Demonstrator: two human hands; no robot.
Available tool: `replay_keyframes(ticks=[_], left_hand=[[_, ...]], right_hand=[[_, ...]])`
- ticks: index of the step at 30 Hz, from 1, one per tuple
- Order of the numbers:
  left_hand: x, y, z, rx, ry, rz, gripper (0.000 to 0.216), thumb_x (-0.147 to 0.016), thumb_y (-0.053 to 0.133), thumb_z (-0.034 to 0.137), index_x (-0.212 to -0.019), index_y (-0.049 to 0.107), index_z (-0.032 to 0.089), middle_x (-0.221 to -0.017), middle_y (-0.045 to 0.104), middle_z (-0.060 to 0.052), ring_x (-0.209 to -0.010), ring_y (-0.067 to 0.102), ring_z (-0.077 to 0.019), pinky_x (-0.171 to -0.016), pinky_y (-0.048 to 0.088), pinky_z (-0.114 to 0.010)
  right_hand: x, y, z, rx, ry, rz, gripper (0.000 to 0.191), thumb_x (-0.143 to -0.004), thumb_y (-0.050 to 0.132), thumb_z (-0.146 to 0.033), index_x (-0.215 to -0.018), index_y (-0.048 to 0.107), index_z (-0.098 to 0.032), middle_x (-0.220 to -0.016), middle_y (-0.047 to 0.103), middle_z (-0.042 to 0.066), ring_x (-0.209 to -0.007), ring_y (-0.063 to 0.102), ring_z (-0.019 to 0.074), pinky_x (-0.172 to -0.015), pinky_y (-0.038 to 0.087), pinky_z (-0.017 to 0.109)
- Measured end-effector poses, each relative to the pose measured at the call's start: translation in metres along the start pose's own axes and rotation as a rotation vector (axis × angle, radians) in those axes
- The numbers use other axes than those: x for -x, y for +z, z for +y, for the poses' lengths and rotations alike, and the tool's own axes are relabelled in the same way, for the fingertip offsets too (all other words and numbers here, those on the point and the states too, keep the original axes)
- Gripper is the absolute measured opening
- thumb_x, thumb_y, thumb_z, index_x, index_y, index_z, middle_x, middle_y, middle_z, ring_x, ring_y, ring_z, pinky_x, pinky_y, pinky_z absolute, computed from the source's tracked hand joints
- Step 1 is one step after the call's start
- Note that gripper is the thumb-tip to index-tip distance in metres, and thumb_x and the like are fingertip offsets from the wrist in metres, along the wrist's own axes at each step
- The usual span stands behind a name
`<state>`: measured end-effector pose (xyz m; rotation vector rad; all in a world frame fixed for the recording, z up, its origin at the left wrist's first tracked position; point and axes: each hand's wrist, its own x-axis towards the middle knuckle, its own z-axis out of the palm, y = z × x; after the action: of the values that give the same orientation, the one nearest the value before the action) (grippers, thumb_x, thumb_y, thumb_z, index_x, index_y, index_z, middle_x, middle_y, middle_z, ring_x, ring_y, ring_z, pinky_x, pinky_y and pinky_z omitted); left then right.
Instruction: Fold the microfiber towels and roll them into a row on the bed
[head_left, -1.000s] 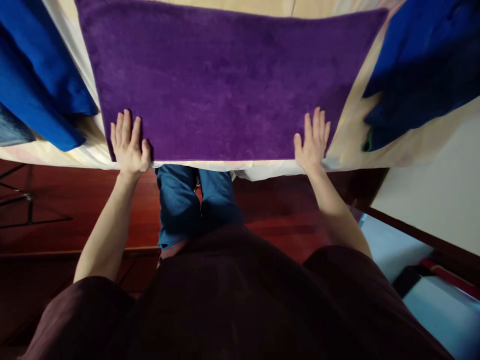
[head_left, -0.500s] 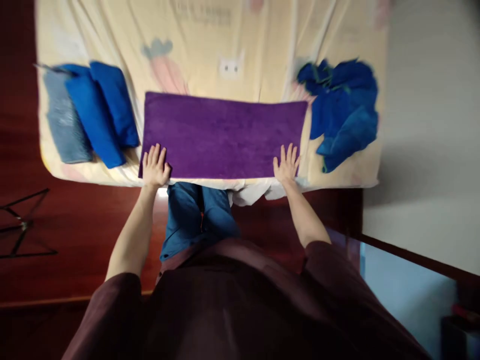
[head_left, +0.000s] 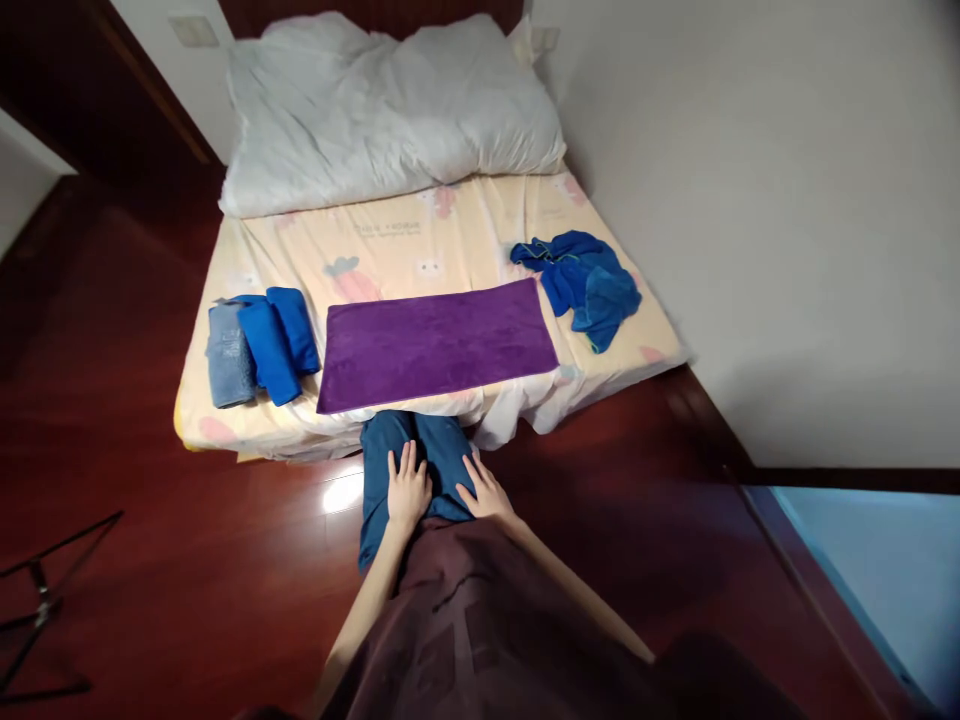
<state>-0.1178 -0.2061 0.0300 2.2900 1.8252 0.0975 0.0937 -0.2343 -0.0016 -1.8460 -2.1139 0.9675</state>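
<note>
A purple towel [head_left: 439, 343] lies flat along the near edge of the bed, smooth and rectangular. My left hand [head_left: 409, 486] rests on the thigh of my blue trousers [head_left: 386, 440], fingers stretched out and holding nothing. On the other thigh lies my right hand [head_left: 486, 490], its fingers spread and without anything in them. Both hands are apart from the towel. Left of the towel sit rolled or folded blue towels [head_left: 270, 350] beside a grey-blue one [head_left: 231, 355]. To its right is a crumpled heap of blue cloth [head_left: 589, 280] with green edging.
The bed [head_left: 292, 255] has a cream patterned sheet, with a large white quilt or pillow [head_left: 397, 110] at its far end. A grey wall [head_left: 787, 230] runs along the right. A black metal stand [head_left: 45, 605] is on the red-brown floor [head_left: 247, 590] at left.
Both hands have left the near corners of the purple towel and come back onto my thighs. The view has tilted up, bringing in the far end of the bed. The towel remains flat.
</note>
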Motion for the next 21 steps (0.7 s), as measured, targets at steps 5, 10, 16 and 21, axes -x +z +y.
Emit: replay_keyframes(ticks=[5, 10, 16, 21], left_hand=[[-0.003, -0.006, -0.009, 0.0, 0.119, -0.023, 0.039, -0.1, 0.051, 0.023, -0.128, 0.074, 0.009, -0.161, 0.051, -0.021, -0.157, 0.039, -0.039, -0.132, 0.02, -0.066], [0.007, -0.003, -0.008, -0.004, 0.234, -0.101, 0.035, -0.102, 0.049, 0.021, -0.12, 0.076, 0.009, -0.121, 0.076, -0.021, -0.143, 0.056, -0.0353, -0.132, 0.025, -0.056], [0.014, 0.006, 0.004, -0.015, 0.311, -0.255, 0.032, -0.102, 0.049, 0.017, -0.118, 0.075, 0.008, -0.111, 0.077, -0.021, -0.116, 0.07, -0.0318, -0.117, 0.042, -0.047], [0.01, 0.011, 0.01, 0.043, 0.292, -0.272, 0.028, -0.102, 0.052, 0.019, -0.115, 0.076, 0.012, -0.109, 0.077, -0.02, -0.109, 0.073, -0.0324, -0.1, 0.049, -0.043]], right_hand=[[0.009, -0.029, -0.025, 0.157, 0.094, -0.014, 0.077, -0.106, 0.054, -0.046, -0.172, 0.028, -0.017, -0.176, 0.025, 0.022, -0.156, 0.042, 0.0385, -0.123, 0.043, 0.049], [0.032, -0.026, -0.049, 0.307, 0.247, 0.083, 0.079, -0.107, 0.052, -0.043, -0.173, 0.023, -0.012, -0.175, 0.018, 0.029, -0.155, 0.04, 0.045, -0.122, 0.039, 0.054], [0.048, -0.033, -0.039, 0.45, 0.276, 0.177, 0.082, -0.103, 0.062, -0.038, -0.172, 0.026, -0.012, -0.177, 0.005, 0.03, -0.161, 0.022, 0.0526, -0.125, 0.028, 0.062], [0.023, -0.044, -0.038, 0.214, 0.066, 0.066, 0.078, -0.097, 0.068, -0.033, -0.167, 0.041, -0.013, -0.174, 0.027, 0.023, -0.165, 0.018, 0.0436, -0.131, 0.017, 0.067]])
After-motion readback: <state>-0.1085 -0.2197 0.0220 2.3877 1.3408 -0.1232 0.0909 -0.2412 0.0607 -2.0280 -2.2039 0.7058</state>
